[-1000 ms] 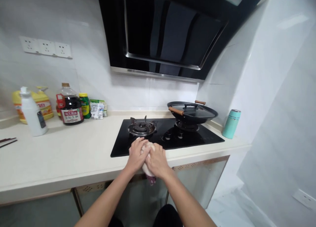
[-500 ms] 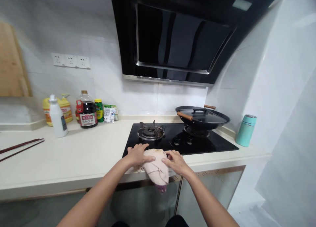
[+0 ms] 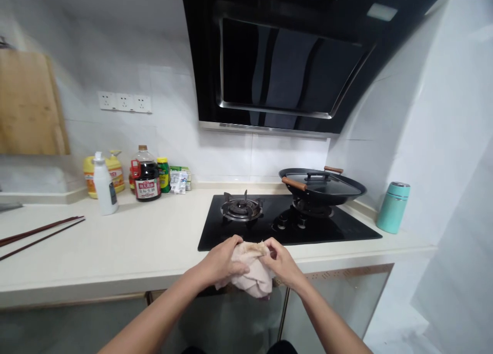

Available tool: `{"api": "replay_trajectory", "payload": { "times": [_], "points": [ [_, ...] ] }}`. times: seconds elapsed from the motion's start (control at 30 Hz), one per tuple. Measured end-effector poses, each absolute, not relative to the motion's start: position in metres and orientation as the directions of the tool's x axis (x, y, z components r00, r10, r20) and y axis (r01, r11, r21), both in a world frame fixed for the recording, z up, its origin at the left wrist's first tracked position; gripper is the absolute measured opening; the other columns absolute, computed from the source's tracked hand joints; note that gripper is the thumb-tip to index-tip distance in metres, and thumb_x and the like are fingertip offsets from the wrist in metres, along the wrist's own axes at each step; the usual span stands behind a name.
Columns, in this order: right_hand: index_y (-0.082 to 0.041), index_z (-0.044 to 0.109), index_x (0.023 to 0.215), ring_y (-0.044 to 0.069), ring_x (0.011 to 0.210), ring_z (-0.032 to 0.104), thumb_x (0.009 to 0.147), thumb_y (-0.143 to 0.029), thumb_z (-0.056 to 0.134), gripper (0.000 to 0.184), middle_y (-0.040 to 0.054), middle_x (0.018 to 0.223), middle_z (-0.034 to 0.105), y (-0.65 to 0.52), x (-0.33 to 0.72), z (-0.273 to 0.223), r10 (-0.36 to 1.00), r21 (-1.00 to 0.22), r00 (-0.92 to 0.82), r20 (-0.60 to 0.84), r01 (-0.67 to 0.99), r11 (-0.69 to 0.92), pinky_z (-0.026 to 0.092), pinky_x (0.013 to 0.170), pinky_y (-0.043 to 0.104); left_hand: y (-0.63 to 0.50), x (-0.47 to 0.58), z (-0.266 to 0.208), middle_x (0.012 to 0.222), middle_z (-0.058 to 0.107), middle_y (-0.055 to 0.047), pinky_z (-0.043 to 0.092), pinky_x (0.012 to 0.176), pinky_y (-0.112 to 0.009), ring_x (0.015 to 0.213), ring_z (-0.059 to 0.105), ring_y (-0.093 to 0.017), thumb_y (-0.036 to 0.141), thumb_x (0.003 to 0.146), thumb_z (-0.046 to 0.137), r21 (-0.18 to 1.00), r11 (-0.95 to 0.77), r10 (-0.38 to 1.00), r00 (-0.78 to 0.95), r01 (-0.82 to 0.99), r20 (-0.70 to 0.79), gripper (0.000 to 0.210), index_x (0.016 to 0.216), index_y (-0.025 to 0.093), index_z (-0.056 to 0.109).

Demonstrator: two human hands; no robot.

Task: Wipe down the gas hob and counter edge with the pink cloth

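Note:
A crumpled pale pink cloth (image 3: 252, 277) with a brownish stain along its top is held between both hands at the counter's front edge. My left hand (image 3: 225, 261) grips its left side, thumb lying across the front. On the other side, my right hand (image 3: 281, 264) pinches the cloth's upper right edge with fingers curled. Just beyond them lies the black glass gas stove (image 3: 215, 236), with a bare left burner (image 3: 242, 209). A lidded black wok (image 3: 323, 187) with wooden handles rests on the right burner.
A teal tumbler (image 3: 393, 208) stands right of the stove. Toward the left are a white bottle (image 3: 105, 187), a soy sauce jug (image 3: 147, 177), a green jar (image 3: 164, 174) and dark chopsticks (image 3: 42, 233). A black range hood (image 3: 281, 66) hangs above; a cutting board (image 3: 33, 105) is at upper left.
The cloth has gone from hanging over the counter edge to being bunched up between my hands. Both hands have drawn back slightly toward me. The view has shifted a little left.

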State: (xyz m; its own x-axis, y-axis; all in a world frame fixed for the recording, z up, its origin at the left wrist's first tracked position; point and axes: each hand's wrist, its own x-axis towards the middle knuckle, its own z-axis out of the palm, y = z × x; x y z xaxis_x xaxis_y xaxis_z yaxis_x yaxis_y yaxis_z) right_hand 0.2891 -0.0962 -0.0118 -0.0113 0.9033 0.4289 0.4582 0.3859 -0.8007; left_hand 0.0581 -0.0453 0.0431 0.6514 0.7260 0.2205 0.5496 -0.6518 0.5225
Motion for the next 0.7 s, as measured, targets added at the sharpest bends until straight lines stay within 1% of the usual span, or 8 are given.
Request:
{"api": "replay_trajectory", "payload": {
  "times": [0.17,0.23,0.3,0.37,0.47,0.53,0.6,0.7],
  "points": [
    [-0.024,0.05,0.095,0.016,0.076,0.046,0.09,-0.04,0.053,0.017,-0.0036,0.083,0.05,-0.133,0.279,0.0,0.907,-0.824,-0.019,0.422,0.41,0.392,0.038,0.068,0.027,-0.063,0.053,0.045,0.134,0.063,-0.008,0.049,0.1,-0.038,0.121,0.062,-0.032,0.046,0.073,0.078,0.51,-0.643,0.726,0.666,0.571,0.17,0.074,0.141,0.029,0.054],
    [-0.024,0.051,0.099,0.016,0.079,0.047,0.093,-0.043,0.053,0.02,-0.0028,0.086,0.052,-0.14,0.275,0.009,0.902,-0.839,-0.021,0.431,0.359,0.409,0.039,0.069,0.028,-0.067,0.051,0.047,0.134,0.059,-0.009,0.049,0.102,-0.041,0.119,0.062,-0.032,0.054,0.071,0.08,0.529,-0.645,0.703,0.699,0.552,0.129,0.084,0.147,0.032,0.051],
    [-0.024,0.051,0.102,0.016,0.081,0.048,0.096,-0.047,0.054,0.024,-0.0021,0.089,0.053,-0.142,0.271,0.015,0.889,-0.856,-0.018,0.457,0.263,0.445,0.04,0.07,0.028,-0.07,0.048,0.051,0.129,0.057,-0.009,0.051,0.098,-0.042,0.112,0.063,-0.031,0.062,0.069,0.08,0.565,-0.64,0.679,0.727,0.521,0.098,0.083,0.141,0.029,0.057],
    [-0.024,0.05,0.103,0.016,0.08,0.049,0.097,-0.051,0.056,0.028,-0.0018,0.09,0.053,-0.142,0.264,0.019,0.883,-0.875,-0.004,0.469,0.131,0.465,0.041,0.07,0.028,-0.073,0.045,0.055,0.125,0.058,-0.009,0.052,0.096,-0.041,0.109,0.062,-0.031,0.066,0.066,0.079,0.647,-0.601,0.673,0.734,0.47,0.092,0.08,0.132,0.023,0.062],
    [-0.024,0.049,0.105,0.016,0.079,0.051,0.094,-0.055,0.061,0.034,-0.0014,0.092,0.056,-0.143,0.251,0.016,0.907,-0.903,0.017,0.42,-0.09,0.42,0.043,0.07,0.028,-0.078,0.037,0.059,0.124,0.064,-0.007,0.051,0.099,-0.04,0.114,0.061,-0.031,0.065,0.065,0.079,0.813,-0.469,0.646,0.762,0.346,0.048,0.082,0.132,0.021,0.058],
    [-0.025,0.049,0.105,0.016,0.08,0.054,0.094,-0.055,0.063,0.035,-0.0009,0.095,0.058,-0.143,0.242,0.01,0.924,-0.906,0.01,0.382,-0.193,0.376,0.044,0.072,0.029,-0.079,0.03,0.058,0.125,0.067,-0.005,0.051,0.1,-0.039,0.115,0.061,-0.03,0.063,0.068,0.079,0.871,-0.385,0.613,0.79,0.304,-0.005,0.078,0.131,0.022,0.057],
    [-0.025,0.049,0.105,0.016,0.08,0.054,0.094,-0.053,0.062,0.033,-0.0008,0.095,0.059,-0.142,0.236,0.004,0.932,-0.907,0.022,0.363,-0.22,0.358,0.044,0.072,0.029,-0.078,0.025,0.054,0.122,0.069,-0.005,0.052,0.096,-0.038,0.112,0.062,-0.029,0.062,0.07,0.078,0.89,-0.332,0.623,0.781,0.314,-0.044,0.071,0.124,0.021,0.058],
    [-0.025,0.048,0.103,0.016,0.076,0.052,0.092,-0.049,0.062,0.03,-0.0019,0.091,0.058,-0.136,0.237,-0.004,0.93,-0.914,0.104,0.354,-0.174,0.367,0.043,0.068,0.028,-0.072,0.024,0.048,0.112,0.07,-0.003,0.053,0.09,-0.036,0.105,0.063,-0.027,0.064,0.067,0.079,0.915,-0.261,0.672,0.738,0.307,-0.056,0.068,0.116,0.021,0.057]
  ]
}}
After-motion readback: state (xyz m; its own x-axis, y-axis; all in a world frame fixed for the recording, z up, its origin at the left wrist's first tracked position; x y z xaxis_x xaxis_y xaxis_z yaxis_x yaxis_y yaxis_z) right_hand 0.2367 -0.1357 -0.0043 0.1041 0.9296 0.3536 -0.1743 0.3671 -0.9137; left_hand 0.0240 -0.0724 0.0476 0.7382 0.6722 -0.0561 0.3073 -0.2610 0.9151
